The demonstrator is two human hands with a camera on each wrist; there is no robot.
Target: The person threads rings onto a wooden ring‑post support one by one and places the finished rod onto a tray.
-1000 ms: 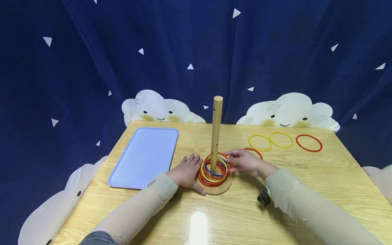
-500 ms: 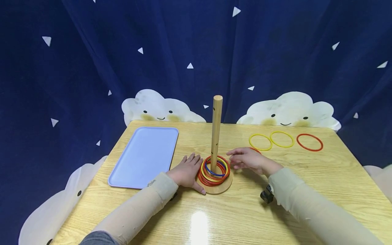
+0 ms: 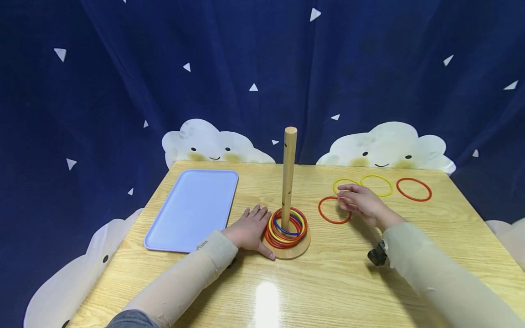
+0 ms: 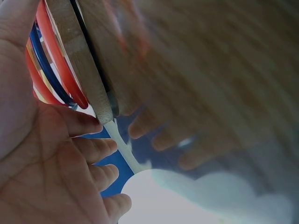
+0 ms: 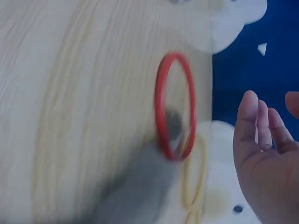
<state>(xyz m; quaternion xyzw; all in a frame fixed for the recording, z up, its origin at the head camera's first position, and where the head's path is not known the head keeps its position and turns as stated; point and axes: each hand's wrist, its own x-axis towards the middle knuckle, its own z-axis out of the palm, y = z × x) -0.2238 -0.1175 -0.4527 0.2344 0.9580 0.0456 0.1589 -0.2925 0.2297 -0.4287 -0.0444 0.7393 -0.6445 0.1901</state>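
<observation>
In the head view, the left hand point(image 3: 248, 230) lies spread against the left side of a round wooden base point(image 3: 292, 255). Its fingers and thumb are fairly straight, as the left wrist view also shows. An upright wooden pole point(image 3: 289, 173) rises from the base. Around its foot lie several stacked rings point(image 3: 283, 246), red, yellow and blue. The right hand point(image 3: 362, 203) hovers over the right side of a loose red ring point(image 5: 160, 109) lying on the table. Nothing is held in its loosely bent fingers, which stand apart from the ring in the right wrist view.
Two yellow rings point(image 3: 378, 196) lie behind the right hand, one partly hidden by it. Another red ring point(image 3: 430, 195) is farther right. A light blue tray point(image 3: 194, 205) sits left of the base on the wooden table point(image 3: 324, 291). Behind hangs a dark blue curtain point(image 3: 229, 54).
The right hand has left a red ring, which has dropped onto the stack around the pole, and moved right to above the loose red ring. The left hand has stayed put.
</observation>
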